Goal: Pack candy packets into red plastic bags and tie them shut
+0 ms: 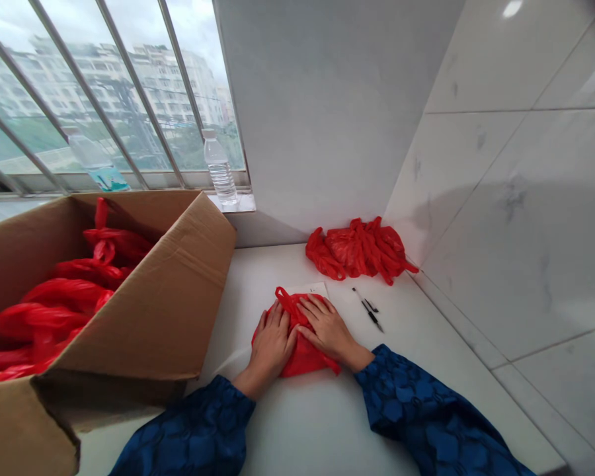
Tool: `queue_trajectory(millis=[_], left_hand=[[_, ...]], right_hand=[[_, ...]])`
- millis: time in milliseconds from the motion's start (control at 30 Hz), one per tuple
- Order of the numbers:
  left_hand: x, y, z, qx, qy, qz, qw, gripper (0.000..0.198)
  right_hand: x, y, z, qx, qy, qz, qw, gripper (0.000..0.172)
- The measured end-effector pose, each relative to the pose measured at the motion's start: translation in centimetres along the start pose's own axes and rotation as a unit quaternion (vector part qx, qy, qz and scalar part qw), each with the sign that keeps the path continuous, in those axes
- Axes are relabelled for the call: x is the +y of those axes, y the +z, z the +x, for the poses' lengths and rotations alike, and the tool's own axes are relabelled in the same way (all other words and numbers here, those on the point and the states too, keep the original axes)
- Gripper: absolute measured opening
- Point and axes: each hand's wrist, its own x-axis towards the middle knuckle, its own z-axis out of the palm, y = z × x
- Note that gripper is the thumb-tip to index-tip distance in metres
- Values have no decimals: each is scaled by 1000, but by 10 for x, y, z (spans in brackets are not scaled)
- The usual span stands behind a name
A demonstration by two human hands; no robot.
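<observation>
Left hand (272, 344) and right hand (330, 330) lie flat, fingers spread, gripping nothing, pressing the red bag (305, 360) down mid-counter (327, 423). Risk: the slick film may slide or spring open under uneven pressure. A sweep of the right hand could knock the pen (371, 312) just beyond it.

This looks like a room in a flat, high up in a town. The window (198, 79) has bars (83, 86), and tall buildings (161, 73) stand outside. Shiny tiles (515, 218) cover the wall by a white counter (302, 423). A big cardboard box (168, 311) holds red bags (59, 297).
</observation>
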Motion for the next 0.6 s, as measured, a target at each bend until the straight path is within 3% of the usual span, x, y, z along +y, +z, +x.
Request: queue_trajectory(millis=[600], left_hand=[[2, -4, 0, 2, 5, -14, 1000, 52]], right_hand=[[1, 2, 0, 5, -4, -8, 1000, 57]])
